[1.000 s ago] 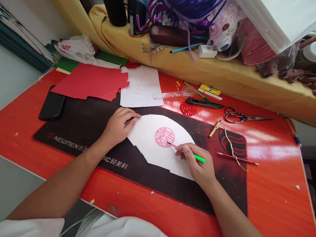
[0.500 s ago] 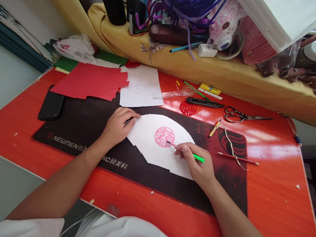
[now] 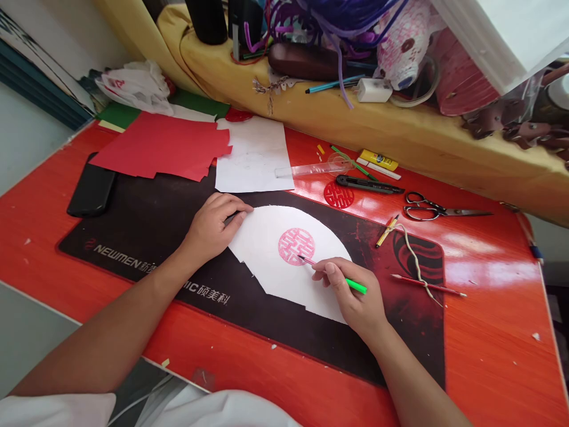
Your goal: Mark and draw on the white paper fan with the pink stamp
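I have the right hand [image 3: 363, 305] clamped on a slim, green-ended pen [image 3: 357, 286], tip at the round pink emblem [image 3: 296, 247] on the white fan-shaped paper [image 3: 282, 280]. The left hand [image 3: 212, 228], thumb and forefinger apart, touches its left edge; insufficient pressure could let it skid on the black mat [image 3: 149, 216], misplacing strokes.

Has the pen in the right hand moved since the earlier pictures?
Yes, slightly: the pen in the right hand has shifted toward the picture's left, judged against the round pink pattern.
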{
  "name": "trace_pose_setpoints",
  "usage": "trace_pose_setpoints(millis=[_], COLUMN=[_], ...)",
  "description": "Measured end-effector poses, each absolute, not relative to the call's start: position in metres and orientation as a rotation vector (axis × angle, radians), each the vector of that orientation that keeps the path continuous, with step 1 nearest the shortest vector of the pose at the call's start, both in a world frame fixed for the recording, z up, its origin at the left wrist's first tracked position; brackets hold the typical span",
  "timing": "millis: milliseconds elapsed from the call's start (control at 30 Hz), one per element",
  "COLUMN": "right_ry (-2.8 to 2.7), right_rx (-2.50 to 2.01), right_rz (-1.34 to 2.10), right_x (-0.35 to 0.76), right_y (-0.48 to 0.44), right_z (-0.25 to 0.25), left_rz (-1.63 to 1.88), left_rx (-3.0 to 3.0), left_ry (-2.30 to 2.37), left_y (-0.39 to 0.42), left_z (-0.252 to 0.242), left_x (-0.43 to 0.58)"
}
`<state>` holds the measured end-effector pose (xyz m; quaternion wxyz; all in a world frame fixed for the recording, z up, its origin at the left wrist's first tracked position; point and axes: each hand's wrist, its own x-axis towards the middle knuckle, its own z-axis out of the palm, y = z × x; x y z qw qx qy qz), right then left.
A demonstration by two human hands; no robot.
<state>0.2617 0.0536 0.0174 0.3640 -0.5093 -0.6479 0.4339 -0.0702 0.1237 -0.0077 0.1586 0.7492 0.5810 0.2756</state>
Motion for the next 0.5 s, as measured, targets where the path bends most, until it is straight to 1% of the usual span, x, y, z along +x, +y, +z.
trace_pose_setpoints(millis=[500], right_ry=[-1.681], right_rx=[-1.266], right_rz=[1.106], right_x=[0.2630], right_y=[0.0526], right_z=[0.0154], left_rz=[0.795], left_rx=[2.149], left_ry=[1.649], left_y=[0.1239], left_z=[-0.0080], left_x=[-0.0703])
